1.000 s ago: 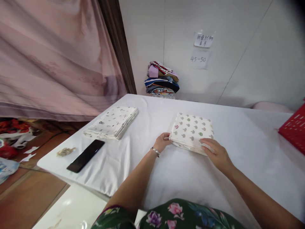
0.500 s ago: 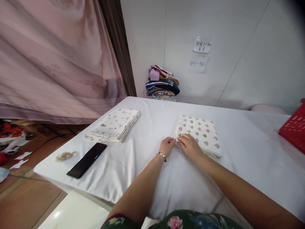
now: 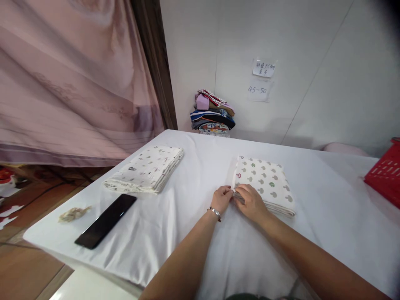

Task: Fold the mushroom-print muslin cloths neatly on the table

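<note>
A folded white cloth [image 3: 265,177] printed with grey, red and green mushroom shapes lies flat on the white-covered table. At its near left corner my left hand [image 3: 222,199], with a bracelet on the wrist, pinches the edge. My right hand [image 3: 251,203] is closed on the same near edge, thumb under and fingers on top, right beside the left. The layers of the cloth show along its front side. A second folded white cloth [image 3: 146,168] with small dark prints rests to the left, apart from both hands.
A black phone [image 3: 106,221] and a small tan bundle [image 3: 74,213] lie at the table's left. A red plastic basket [image 3: 386,173] stands at the right edge. Behind the table is a stack of folded clothes [image 3: 213,112] against the wall. A pink curtain [image 3: 78,83] hangs at left.
The view has tilted slightly, so the scene sits a little lower. Both hands stay at the mushroom cloth's near left corner, with only small finger movements.
</note>
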A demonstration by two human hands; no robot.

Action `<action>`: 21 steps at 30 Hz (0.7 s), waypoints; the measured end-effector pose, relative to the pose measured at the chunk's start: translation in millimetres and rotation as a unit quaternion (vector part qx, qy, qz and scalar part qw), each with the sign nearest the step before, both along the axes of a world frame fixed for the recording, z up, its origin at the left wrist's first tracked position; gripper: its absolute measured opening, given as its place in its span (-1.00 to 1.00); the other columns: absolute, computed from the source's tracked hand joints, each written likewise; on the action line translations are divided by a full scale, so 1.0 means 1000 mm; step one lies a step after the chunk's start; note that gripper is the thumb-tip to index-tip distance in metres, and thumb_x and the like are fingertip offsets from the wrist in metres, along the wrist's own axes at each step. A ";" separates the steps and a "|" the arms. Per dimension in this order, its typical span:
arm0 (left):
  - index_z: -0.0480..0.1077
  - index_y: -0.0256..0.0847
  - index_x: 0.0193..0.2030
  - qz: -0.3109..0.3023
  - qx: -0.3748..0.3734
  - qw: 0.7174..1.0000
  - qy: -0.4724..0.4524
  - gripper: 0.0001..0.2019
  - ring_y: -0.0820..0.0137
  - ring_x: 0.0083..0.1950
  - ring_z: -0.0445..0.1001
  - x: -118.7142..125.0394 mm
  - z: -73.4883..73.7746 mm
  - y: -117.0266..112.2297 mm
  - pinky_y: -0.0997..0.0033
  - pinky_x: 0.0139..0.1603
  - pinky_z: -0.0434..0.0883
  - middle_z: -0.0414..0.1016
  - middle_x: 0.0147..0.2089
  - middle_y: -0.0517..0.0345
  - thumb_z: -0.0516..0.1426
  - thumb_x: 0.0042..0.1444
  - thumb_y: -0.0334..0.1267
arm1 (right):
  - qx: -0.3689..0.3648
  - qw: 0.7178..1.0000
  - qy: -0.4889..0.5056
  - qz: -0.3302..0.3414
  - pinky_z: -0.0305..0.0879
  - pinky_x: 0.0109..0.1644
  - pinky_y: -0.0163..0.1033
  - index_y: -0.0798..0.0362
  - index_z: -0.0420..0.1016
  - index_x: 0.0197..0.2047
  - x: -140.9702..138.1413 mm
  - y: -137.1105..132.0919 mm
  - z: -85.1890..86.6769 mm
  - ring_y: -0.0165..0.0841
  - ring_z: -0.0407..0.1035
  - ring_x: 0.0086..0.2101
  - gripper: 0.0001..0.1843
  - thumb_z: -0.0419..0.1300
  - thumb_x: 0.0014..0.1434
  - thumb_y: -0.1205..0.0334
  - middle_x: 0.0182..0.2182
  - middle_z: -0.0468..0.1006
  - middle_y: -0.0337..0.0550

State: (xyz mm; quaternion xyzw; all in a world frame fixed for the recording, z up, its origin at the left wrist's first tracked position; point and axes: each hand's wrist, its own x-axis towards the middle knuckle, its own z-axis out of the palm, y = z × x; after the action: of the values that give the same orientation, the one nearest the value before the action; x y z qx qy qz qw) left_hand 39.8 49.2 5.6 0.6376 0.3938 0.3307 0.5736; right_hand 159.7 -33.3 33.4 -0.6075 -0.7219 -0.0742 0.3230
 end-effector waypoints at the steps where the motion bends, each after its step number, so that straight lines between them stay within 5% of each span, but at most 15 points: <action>1: 0.43 -0.24 -0.52 0.001 0.002 1.000 -0.004 -0.88 0.38 -0.11 0.45 0.000 0.000 0.000 0.41 -0.06 0.38 0.49 -0.11 0.07 0.10 -0.02 -0.39 | 0.001 1.000 -0.007 -0.002 0.29 -0.12 -0.06 0.07 0.38 -0.16 0.000 0.000 -0.001 -0.19 0.30 -0.19 -0.80 0.09 0.10 0.32 -0.21 0.42 -0.01; 10: 0.45 -0.25 -0.44 -0.003 -0.073 0.997 -0.038 -0.82 0.43 -0.20 0.47 0.000 0.001 0.000 0.48 -0.23 0.45 0.44 0.01 0.07 0.09 0.05 -0.24 | 0.025 0.998 0.047 -0.026 0.28 -0.18 -0.13 0.02 0.33 -0.24 0.003 0.004 -0.004 -0.26 0.30 -0.25 -0.85 -0.05 0.23 0.29 -0.31 0.42 -0.08; 14: 0.44 -0.25 -0.31 0.008 -0.088 0.995 -0.048 -0.84 0.43 -0.28 0.47 0.002 -0.001 0.000 0.44 -0.25 0.46 0.52 -0.23 0.09 0.09 0.05 -0.23 | 0.010 0.999 0.002 -0.033 0.25 -0.21 -0.14 0.02 0.32 -0.29 0.002 0.004 -0.003 -0.26 0.28 -0.28 -0.83 -0.07 0.24 0.30 -0.32 0.40 -0.07; 21: 0.40 -0.23 -0.30 0.016 -0.005 1.000 0.004 -0.86 0.43 -0.38 0.46 0.000 -0.004 -0.002 0.40 -0.29 0.43 0.50 -0.33 0.11 0.11 0.02 -0.23 | -0.058 0.997 -0.056 -0.013 0.24 -0.25 -0.14 0.05 0.36 -0.36 -0.004 0.006 0.001 -0.26 0.27 -0.33 -0.82 -0.03 0.16 0.40 -0.38 0.41 -0.09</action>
State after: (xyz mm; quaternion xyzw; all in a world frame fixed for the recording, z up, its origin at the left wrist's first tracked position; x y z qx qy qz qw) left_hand 40.3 47.7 1.9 0.6296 0.4081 0.3357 0.5696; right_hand 155.2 -27.1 34.8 -0.6295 -0.7340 -0.0700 0.2453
